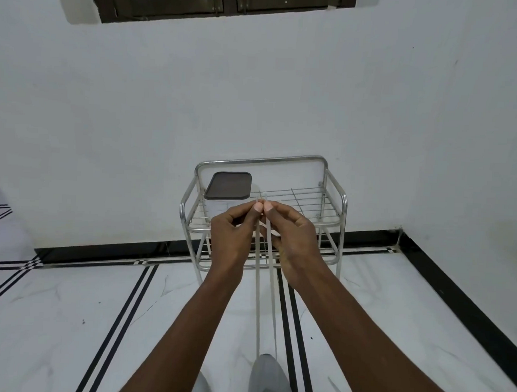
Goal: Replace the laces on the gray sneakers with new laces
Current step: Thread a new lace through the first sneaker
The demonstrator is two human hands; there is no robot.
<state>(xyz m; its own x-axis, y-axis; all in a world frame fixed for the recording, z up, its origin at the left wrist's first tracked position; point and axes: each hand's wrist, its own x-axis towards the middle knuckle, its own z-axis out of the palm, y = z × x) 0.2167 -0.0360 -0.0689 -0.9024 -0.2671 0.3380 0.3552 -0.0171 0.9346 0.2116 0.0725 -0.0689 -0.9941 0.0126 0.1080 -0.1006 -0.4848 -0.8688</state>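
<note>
Head view: both hands' fingers (258,208) pinch 2 taut lace ends (258,284) above gray sneaker (268,380).

Bare forearms, apparently sleeveless; no rings visible.

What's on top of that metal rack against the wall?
On the rack's top shelf stands a clear container with a dark lid, at its left side. The left hand and right hand, pinching the lace ends, cover the shelf's front middle.

Shiny metal rack (334,196), glossy marble floor (69,300)
</note>
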